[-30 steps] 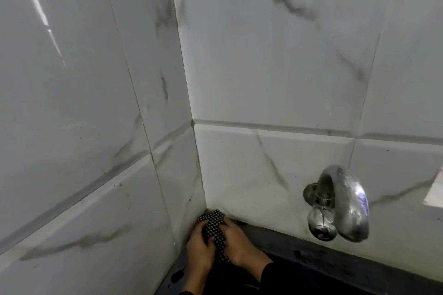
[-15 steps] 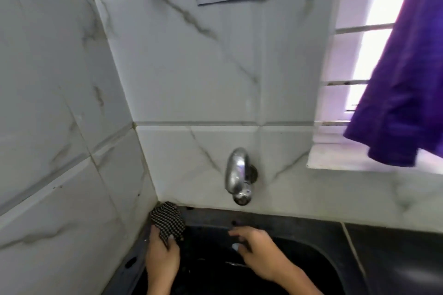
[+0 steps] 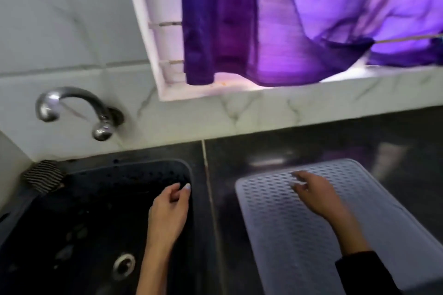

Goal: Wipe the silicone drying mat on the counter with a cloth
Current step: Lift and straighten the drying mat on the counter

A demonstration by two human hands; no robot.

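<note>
pale grey silicone drying mat (image 3: 299, 235), dimpled, flat

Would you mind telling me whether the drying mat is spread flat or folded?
Spread flat: the drying mat lies open on the counter, with the right hand over it.

No readable text, label or number anywhere

dimpled matt mat (image 3: 311, 235), glossy counter (image 3: 287, 148), chrome tap (image 3: 72, 105)
</note>
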